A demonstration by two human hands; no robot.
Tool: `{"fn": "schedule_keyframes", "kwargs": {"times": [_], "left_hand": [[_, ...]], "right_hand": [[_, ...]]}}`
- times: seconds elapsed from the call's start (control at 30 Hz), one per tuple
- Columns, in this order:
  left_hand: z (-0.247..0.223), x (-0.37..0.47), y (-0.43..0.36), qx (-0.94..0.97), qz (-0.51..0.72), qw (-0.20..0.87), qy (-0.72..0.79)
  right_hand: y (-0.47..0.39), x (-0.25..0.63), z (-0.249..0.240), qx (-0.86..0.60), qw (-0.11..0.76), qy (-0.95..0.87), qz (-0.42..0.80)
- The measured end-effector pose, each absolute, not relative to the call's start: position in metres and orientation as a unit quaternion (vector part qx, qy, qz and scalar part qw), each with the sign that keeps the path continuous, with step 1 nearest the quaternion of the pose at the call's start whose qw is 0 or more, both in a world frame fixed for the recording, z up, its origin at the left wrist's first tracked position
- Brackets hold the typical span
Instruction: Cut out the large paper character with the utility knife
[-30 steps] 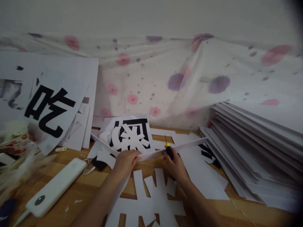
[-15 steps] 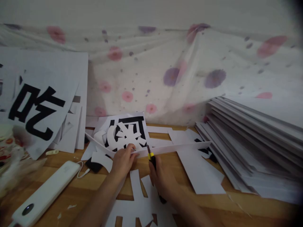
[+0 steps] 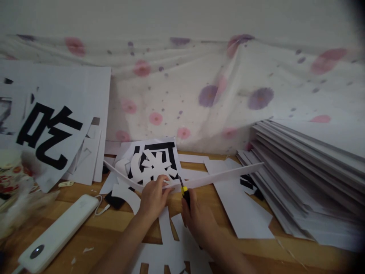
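A long, narrow white strip (image 3: pixel 222 176) stands on edge across the middle of the table, bent near its left part. My left hand (image 3: pixel 155 194) pinches it near the bend. In my right hand (image 3: pixel 194 213) is a utility knife (image 3: pixel 185 193) with a yellow collar and black handle, its blade pointing up against the strip just right of my left fingers. Behind the strip, white cut-out pieces (image 3: pixel 155 163) lie on a sheet with a black character (image 3: pixel 159 146). A white sheet with cut slots (image 3: pixel 168 255) lies below my hands.
A tall stack of white boards (image 3: pixel 299 179) fills the right side. At the left are a sheet with a black character (image 3: pixel 51 133), a long white device (image 3: pixel 59 232) with a cable and a plastic bag (image 3: pixel 25 201). Patterned sheeting (image 3: pixel 171 87) covers the wall behind.
Both hands and the knife have shifted slightly right in view. The strip's right end has risen. The whole view has moved a little as well.
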State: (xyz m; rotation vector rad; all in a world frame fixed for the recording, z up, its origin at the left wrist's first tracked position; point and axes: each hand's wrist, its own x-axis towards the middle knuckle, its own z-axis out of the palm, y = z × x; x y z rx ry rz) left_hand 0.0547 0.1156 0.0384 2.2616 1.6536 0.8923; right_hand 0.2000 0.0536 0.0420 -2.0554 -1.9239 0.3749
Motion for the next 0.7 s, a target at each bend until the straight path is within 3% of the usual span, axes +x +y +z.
{"fn": "schedule_keyframes", "kwargs": {"times": [0.7], "left_hand": [[0.066, 0.065, 0.095, 0.666, 0.409, 0.187, 0.595]], "right_hand": [[0.045, 0.193, 0.058, -0.716, 0.089, -0.693, 0.004]]}}
